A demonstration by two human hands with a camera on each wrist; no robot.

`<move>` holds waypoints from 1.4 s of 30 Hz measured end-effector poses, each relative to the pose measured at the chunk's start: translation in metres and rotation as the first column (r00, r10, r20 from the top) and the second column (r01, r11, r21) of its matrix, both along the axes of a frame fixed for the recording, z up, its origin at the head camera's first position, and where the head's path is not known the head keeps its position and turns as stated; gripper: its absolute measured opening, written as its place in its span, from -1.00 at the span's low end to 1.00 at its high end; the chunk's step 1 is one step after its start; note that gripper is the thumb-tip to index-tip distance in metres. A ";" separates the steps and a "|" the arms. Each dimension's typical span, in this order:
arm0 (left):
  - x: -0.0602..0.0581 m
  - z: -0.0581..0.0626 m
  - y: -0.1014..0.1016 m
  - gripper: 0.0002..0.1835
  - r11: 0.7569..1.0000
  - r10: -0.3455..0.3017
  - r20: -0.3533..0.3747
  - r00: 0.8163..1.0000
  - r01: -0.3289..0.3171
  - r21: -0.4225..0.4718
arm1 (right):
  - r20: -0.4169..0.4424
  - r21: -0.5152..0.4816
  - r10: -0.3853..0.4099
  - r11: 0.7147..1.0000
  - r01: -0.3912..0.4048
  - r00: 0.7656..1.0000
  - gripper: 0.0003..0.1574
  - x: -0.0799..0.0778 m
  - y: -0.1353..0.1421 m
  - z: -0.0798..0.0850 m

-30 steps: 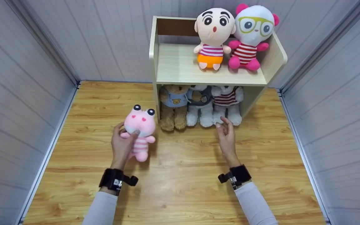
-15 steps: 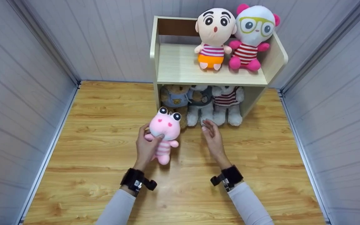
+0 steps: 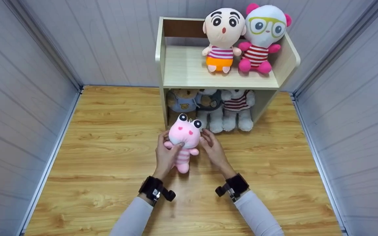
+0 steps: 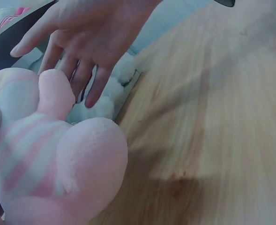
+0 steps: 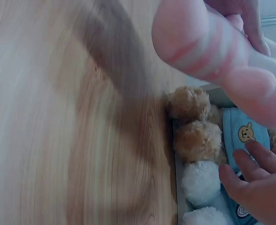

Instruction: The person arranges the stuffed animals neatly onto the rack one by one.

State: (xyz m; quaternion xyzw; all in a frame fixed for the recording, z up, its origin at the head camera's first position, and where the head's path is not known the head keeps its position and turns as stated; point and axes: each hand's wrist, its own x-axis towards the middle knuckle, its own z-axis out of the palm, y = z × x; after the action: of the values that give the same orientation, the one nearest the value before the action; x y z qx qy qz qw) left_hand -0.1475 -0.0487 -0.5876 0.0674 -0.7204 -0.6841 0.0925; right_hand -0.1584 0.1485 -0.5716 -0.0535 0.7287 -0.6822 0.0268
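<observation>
My left hand grips a pink frog plush toy by its neck and side, thumb across its chin. The frog has black-and-white eyes, heart cheeks and a striped belly, and is held upright in front of the shelf. In the right wrist view the toy's pink foot hangs above the floor. My right hand is on the frog's other side, fingers spread loosely beside its head and holding nothing. From the left wrist view, the right palm faces the toy behind its arm.
A pale wooden shelf unit stands against the back wall. On its top sit a boy doll and a panda plush with glasses. Below are a brown bear, a grey-shirted bear and a striped-shirt bear.
My left hand has carried the frog rightward to the front of the shelf's lower left. My right hand has moved left until it is beside the frog's head.
</observation>
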 end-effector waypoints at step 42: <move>-0.001 0.012 0.011 -0.44 0.980 -0.186 -0.092 0.978 0.192 0.058 | -0.083 -0.177 -0.021 0.984 0.006 0.996 -0.13 -0.009 0.015 0.029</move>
State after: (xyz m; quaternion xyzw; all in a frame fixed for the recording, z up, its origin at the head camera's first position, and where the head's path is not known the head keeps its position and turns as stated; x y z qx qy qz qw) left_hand -0.1481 -0.0373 -0.5753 -0.0279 -0.6956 -0.7158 0.0556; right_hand -0.1672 0.1631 -0.5422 -0.0794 0.6660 -0.7416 -0.0135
